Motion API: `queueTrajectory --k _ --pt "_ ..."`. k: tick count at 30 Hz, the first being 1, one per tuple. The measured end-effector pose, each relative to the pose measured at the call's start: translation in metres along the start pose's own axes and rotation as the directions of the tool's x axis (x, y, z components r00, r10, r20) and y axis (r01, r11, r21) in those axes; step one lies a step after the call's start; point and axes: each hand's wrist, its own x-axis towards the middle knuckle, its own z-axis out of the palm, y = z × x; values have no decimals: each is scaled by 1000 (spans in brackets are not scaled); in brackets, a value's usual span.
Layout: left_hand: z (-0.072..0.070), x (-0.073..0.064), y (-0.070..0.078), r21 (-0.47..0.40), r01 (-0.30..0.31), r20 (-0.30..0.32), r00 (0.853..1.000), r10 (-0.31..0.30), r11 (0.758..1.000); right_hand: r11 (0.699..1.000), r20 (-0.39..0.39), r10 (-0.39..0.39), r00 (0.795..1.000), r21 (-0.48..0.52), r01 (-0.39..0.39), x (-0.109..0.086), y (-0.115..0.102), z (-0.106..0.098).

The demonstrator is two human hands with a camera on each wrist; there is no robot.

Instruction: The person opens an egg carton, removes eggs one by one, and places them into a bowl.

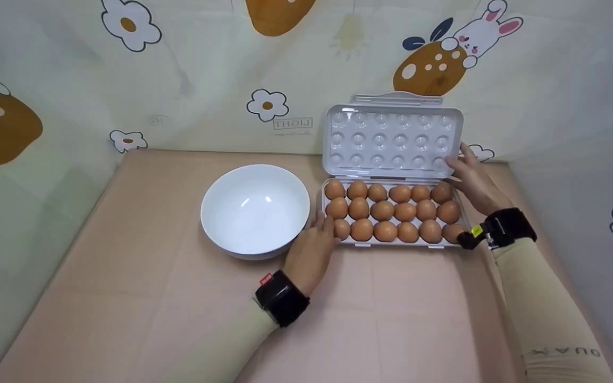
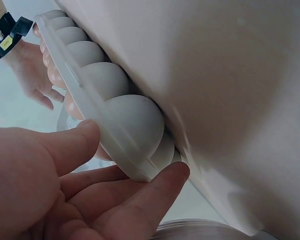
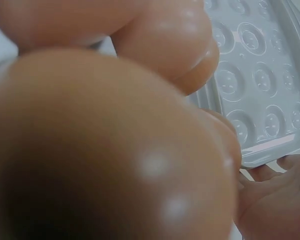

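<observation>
A white plastic egg box [image 1: 399, 244] lies unfolded on the table, its lower half filled with rows of brown eggs [image 1: 382, 210]. Its dimpled lid [image 1: 380, 146] stands tilted up behind them, against the backdrop. At the near left corner, my left hand [image 1: 310, 255] grips the tray; the left wrist view shows the thumb [image 2: 77, 147] on the rim and fingers along the corner. My right hand [image 1: 477, 183] holds the lid's lower right edge, thumb on the inner face and other fingers behind it. A large egg [image 3: 115, 145] fills much of the right wrist view.
A white bowl [image 1: 255, 210] stands just left of the egg box, close beside my left hand. Peach-coloured cloth [image 1: 178, 314] covers the table. A patterned curtain [image 1: 205, 80] with rabbits and flowers rises behind and along both sides.
</observation>
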Motion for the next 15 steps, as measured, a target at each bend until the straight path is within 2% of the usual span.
queueTrajectory --k 4,7,11,15 --pt "2 0 0 -4 8 7 1000 -8 1000 997 -34 24 999 -70 -26 -5 -2 -3" --pt "3 -1 0 -13 7 11 1000 -6 1000 985 -90 12 996 -168 -27 -12 -8 -4" --pt "5 0 -2 -17 -17 -16 1000 17 1000 949 -170 -64 983 -317 7 -28 -20 0" --pt "3 -1 -1 11 -34 -25 999 35 999 896 -175 -200 964 -432 107 -47 -33 10"
